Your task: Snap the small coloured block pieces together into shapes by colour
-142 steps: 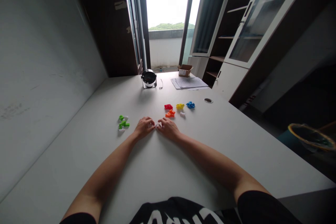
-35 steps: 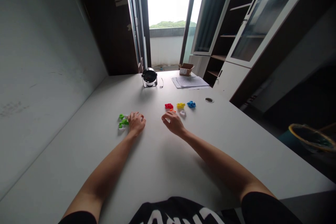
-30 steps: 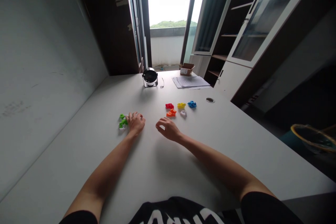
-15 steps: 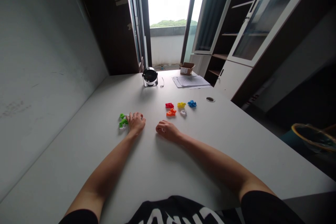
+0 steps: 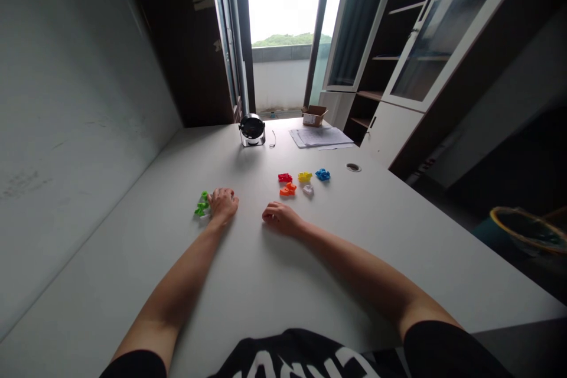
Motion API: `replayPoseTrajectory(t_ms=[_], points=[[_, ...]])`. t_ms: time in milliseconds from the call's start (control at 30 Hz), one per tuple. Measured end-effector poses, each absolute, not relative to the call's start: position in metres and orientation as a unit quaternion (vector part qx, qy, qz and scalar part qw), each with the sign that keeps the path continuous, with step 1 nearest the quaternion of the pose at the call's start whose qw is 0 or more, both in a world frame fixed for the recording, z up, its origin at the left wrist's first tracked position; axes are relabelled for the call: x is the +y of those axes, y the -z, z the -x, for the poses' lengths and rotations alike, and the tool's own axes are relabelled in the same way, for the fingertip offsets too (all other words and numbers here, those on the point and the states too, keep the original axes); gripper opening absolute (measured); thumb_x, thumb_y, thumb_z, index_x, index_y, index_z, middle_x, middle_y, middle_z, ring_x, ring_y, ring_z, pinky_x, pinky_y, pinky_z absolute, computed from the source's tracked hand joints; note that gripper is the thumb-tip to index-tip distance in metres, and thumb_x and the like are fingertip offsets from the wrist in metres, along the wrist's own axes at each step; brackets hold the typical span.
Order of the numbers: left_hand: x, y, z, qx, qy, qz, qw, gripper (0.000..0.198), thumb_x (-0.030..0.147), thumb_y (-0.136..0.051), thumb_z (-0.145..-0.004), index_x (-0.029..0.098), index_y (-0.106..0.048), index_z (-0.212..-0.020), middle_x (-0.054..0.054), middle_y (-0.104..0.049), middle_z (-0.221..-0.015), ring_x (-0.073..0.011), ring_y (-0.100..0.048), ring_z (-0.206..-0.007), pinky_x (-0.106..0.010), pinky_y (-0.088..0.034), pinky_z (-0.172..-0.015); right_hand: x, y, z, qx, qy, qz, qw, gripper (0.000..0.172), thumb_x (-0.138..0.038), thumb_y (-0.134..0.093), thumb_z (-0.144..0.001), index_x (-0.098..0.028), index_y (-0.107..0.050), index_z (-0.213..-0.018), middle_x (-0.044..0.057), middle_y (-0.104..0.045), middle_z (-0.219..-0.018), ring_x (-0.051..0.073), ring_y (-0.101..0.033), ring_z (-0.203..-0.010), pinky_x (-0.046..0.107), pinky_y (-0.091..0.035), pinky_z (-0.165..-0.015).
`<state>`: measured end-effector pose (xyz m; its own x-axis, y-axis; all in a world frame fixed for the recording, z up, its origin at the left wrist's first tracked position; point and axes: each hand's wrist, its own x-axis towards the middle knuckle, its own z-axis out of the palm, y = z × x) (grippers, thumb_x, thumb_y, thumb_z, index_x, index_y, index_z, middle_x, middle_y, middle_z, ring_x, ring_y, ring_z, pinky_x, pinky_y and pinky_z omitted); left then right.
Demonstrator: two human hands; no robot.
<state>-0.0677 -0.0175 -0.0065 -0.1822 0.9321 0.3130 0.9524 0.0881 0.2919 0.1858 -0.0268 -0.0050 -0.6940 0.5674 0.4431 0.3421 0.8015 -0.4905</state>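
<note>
My left hand (image 5: 224, 205) is palm down on the white table, its fingers apart and bent against a small pile of plastic pieces. Green pieces (image 5: 202, 208) show on the pile's left side, and a white piece (image 5: 204, 218) peeks out below them; the fingers hide part of the pile. To the right, my right hand (image 5: 282, 218) rests on the tabletop with its fingers curled in; whatever they may hold is hidden. Beyond it lie small groups of red pieces (image 5: 284, 178), orange pieces (image 5: 287, 189), yellow pieces (image 5: 305, 177), blue pieces (image 5: 323, 175) and white pieces (image 5: 308, 190).
A round black device on a stand (image 5: 252, 130) is at the table's far side, with a short thin cord (image 5: 273, 139) beside it. Papers (image 5: 321, 137) and an open cardboard box (image 5: 314, 116) are at the back right, near a cable hole (image 5: 353, 168).
My left hand has slid a little to the left, and the green pieces have shifted left with it. My right hand stays in about the same place.
</note>
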Motion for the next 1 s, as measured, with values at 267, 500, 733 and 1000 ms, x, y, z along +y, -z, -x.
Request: replayPoseTrajectory(t_ms=[267,500,733,1000], points=[[-0.015,0.009,0.067,-0.673,0.225,0.704,0.032,0.016,0.024,-0.053,-0.088,0.02,-0.064,-0.1,-0.011,-0.063,-0.111,-0.0267,-0.052,-0.108,-0.041,-0.035,-0.103,-0.026,0.005,-0.185,-0.9,-0.194,0.257,0.295,0.014,-0.01,-0.06,-0.086,-0.02,-0.07,-0.086,0.003,-0.065,-0.085,0.014,-0.056,-0.079,0.023,-0.042,-0.071],[-0.023,0.002,0.045,-0.555,0.246,0.794,0.008,0.023,0.018,-0.049,-0.091,0.022,-0.064,-0.108,-0.008,-0.058,-0.128,-0.0246,-0.05,-0.121,-0.038,-0.038,-0.108,-0.026,0.004,-0.185,-0.898,-0.202,0.26,0.293,0.016,-0.008,-0.06,-0.084,-0.02,-0.07,-0.085,0.003,-0.065,-0.084,0.014,-0.055,-0.08,0.023,-0.042,-0.073],[-0.024,0.003,0.053,-0.689,0.21,0.692,0.041,0.032,0.023,-0.055,-0.088,0.022,-0.061,-0.119,-0.012,-0.061,-0.12,-0.0295,-0.052,-0.113,-0.043,-0.039,-0.097,-0.022,0.01,-0.186,-0.885,-0.184,0.306,0.3,0.015,-0.008,-0.06,-0.084,-0.02,-0.069,-0.082,0.002,-0.065,-0.083,0.014,-0.055,-0.079,0.022,-0.04,-0.071],[-0.026,0.002,0.043,-0.612,0.237,0.754,0.002,0.04,0.025,-0.057,-0.089,0.024,-0.056,-0.129,-0.009,-0.065,-0.118,-0.0262,-0.056,-0.11,-0.039,-0.039,-0.097,-0.02,0.01,-0.188,-0.859,-0.14,0.397,0.29,0.012,-0.018,-0.059,-0.089,-0.02,-0.069,-0.083,0.003,-0.064,-0.082,0.014,-0.055,-0.075,0.023,-0.037,-0.068]])
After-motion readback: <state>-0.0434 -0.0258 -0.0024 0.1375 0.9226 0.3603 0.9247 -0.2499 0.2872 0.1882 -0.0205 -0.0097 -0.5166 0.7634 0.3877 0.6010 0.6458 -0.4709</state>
